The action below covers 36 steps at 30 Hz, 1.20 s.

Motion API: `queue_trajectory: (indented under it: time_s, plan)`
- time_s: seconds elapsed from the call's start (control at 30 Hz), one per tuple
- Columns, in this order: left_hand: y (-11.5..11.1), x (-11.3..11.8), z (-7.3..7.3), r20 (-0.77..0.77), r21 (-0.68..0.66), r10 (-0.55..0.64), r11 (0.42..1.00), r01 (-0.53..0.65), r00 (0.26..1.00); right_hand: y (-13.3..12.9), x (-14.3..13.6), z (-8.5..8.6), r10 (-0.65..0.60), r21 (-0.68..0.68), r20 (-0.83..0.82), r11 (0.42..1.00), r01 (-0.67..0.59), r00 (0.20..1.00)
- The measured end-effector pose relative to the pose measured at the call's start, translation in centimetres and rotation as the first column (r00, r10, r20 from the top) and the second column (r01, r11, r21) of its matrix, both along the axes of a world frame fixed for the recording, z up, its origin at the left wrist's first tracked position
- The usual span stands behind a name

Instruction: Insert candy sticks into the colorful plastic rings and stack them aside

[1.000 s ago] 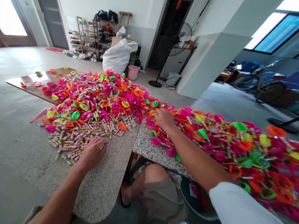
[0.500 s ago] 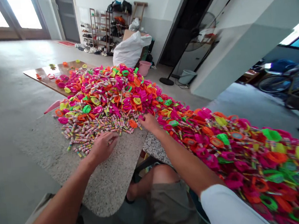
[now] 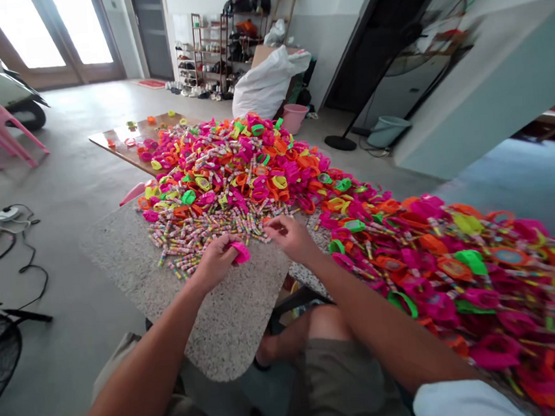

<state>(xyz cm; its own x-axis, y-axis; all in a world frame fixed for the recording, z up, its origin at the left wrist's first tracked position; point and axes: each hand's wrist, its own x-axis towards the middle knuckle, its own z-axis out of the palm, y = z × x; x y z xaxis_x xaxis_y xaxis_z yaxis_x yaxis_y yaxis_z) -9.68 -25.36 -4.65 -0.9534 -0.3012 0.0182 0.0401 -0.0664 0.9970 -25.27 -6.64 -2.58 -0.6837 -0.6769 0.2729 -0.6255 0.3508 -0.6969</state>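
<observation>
The person's left hand (image 3: 214, 260) is pinched on one pink band (image 3: 240, 252), held over the stone table (image 3: 222, 344). Just right of it, the right hand (image 3: 293, 238) has its thumb and fingers curled near each other, with one orange band (image 3: 266, 221) at the fingertips; whether it grips anything cannot be told. Just beyond the left hand lie loose sticks (image 3: 173, 244), dozens at least, too many to count. Behind them rises one heap (image 3: 233, 150) of mixed bands and sticks, which runs on into a second heap (image 3: 431, 278) right of the right hand; neither can be counted. Farthest out ahead, about six bands lie scattered on the wood table (image 3: 111, 137). One band is in hand and the bulk lies loose, so much seems left; what share is done cannot be judged. Past the heaps stand one white sack (image 3: 265, 81) and two buckets (image 3: 293, 119).
</observation>
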Motion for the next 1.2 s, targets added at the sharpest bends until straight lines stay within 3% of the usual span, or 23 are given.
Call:
queue_trajectory:
  time_s: [0.07, 0.17, 0.3, 0.43, 0.5, 0.57, 0.63, 0.73, 0.83, 1.0, 1.1, 1.2]
  plan:
    - [0.0, 0.1, 0.1, 0.010, 0.005, 0.013, 1.000, -0.013, 1.000, -0.1, -2.3, -1.4, -0.215, 0.211, -0.116, 0.949, 0.236, 0.970]
    - [0.0, 0.1, 0.2, 0.020, 0.010, 0.034, 0.999, -0.034, 0.999, -0.2, -4.5, -3.5, -0.284, 0.426, -0.204, 0.836, 0.346, 0.937]
    - [0.0, 0.2, 0.4, 0.054, 0.036, 0.073, 0.997, -0.075, 0.996, 0.0, -5.4, -5.1, -0.302, 0.456, -0.174, 0.819, 0.349, 0.937]
    - [-0.3, 0.4, 1.0, 0.138, 0.135, 0.088, 0.985, -0.107, 0.987, 0.2, -5.5, -4.7, -0.373, 0.436, -0.150, 0.806, 0.400, 0.915]
    - [-0.3, 0.4, 1.3, 0.155, 0.168, 0.083, 0.980, -0.109, 0.984, 0.0, -4.7, -3.8, -0.399, 0.362, -0.117, 0.836, 0.413, 0.910]
    - [-0.3, 0.4, 1.5, 0.147, 0.180, 0.085, 0.977, -0.111, 0.985, -0.4, -2.8, -2.8, -0.347, 0.178, 0.041, 0.925, 0.335, 0.937]
    - [-0.1, 0.3, 1.5, 0.120, 0.186, 0.091, 0.976, -0.112, 0.989, -1.1, -0.1, -1.7, -0.170, -0.068, 0.261, 0.979, 0.194, 0.950]
    - [0.3, 0.1, 1.3, 0.049, 0.159, 0.088, 0.983, -0.095, 0.995, -2.1, 3.9, -0.7, 0.053, -0.279, 0.390, 0.958, 0.063, 0.919]
    - [0.6, 0.0, 0.9, -0.025, 0.135, 0.065, 0.989, -0.061, 0.998, -2.7, 6.1, -0.5, 0.083, -0.316, 0.351, 0.948, 0.035, 0.933]
    - [0.5, 0.1, 0.5, -0.073, 0.065, 0.065, 0.996, -0.061, 0.995, -2.4, 6.4, -0.8, 0.090, -0.298, 0.324, 0.955, 0.011, 0.942]
    - [0.2, 0.2, 0.4, -0.109, -0.127, 0.075, 0.988, -0.089, 0.991, -2.1, 6.4, -0.7, 0.080, -0.290, 0.316, 0.957, 0.016, 0.945]
    - [0.0, 0.4, 0.5, -0.208, -0.441, 0.077, 0.883, -0.163, 0.975, -1.7, 6.5, -0.2, 0.047, -0.312, 0.295, 0.949, 0.050, 0.954]
